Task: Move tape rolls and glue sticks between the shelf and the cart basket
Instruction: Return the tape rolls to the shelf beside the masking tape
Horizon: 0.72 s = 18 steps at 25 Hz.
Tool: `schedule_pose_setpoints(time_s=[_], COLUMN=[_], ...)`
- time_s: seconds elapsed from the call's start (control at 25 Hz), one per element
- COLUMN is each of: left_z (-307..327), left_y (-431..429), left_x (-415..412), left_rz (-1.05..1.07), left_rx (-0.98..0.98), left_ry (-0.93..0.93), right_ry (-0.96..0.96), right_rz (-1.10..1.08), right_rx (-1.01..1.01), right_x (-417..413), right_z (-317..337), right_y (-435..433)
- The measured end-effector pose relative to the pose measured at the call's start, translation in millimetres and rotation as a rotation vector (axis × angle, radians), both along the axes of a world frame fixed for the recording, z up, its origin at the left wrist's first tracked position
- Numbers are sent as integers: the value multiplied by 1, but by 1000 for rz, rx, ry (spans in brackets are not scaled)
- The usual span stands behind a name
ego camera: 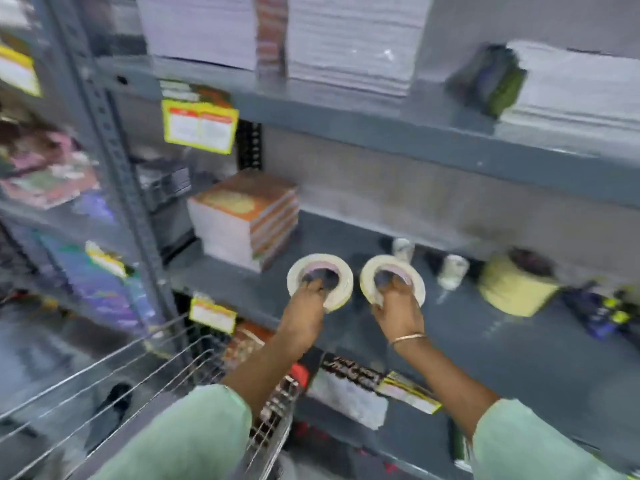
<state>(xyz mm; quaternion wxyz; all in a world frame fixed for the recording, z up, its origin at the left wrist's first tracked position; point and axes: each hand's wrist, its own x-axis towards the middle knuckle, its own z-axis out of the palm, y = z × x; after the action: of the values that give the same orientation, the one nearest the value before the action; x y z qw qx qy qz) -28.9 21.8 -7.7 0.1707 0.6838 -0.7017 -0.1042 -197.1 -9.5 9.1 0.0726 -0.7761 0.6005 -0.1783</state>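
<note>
Over the grey shelf point(502, 344), each of my hands holds a cream tape roll with fingers hooked through its core. My left hand point(306, 306) grips the left tape roll point(341, 271). My right hand point(398, 310), with a thin bangle on the wrist, grips the right tape roll point(370, 271). The two rolls sit side by side, just above or on the shelf surface; blur hides which. Two small white glue sticks point(452, 271) stand upright farther back on the shelf. The wire cart basket point(145, 368) is at lower left under my left forearm.
A stack of orange-covered books point(246, 216) stands left of the rolls. A pale yellow roll point(516, 289) and dark blue-yellow items point(602, 313) lie to the right. Paper stacks point(349, 39) fill the shelf above. Yellow price tags point(199, 128) hang from shelf edges.
</note>
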Motion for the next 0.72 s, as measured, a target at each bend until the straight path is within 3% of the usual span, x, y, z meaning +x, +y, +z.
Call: schedule_pose_setpoints(time_s=[0.2, 0.32, 0.52, 0.6, 0.72], left_z=[-9, -16, -26, -32, -42], left_y=[-35, -41, -46, -51, -62], left_x=[-81, -102, -95, -82, -58], left_rz=[-212, -255, -329, -248, -110], left_rx=[148, 176, 47, -62, -78], left_ry=[-30, -1, -36, -8, 2], right_ry=[-41, -4, 17, 26, 60], right_rz=[-310, -368, -386, -397, -395], right_rx=[147, 192, 183, 183, 209], right_x=[-87, -105, -110, -110, -109], right_z=[-27, -36, -38, -40, -41], right_y=[2, 5, 3, 1, -2])
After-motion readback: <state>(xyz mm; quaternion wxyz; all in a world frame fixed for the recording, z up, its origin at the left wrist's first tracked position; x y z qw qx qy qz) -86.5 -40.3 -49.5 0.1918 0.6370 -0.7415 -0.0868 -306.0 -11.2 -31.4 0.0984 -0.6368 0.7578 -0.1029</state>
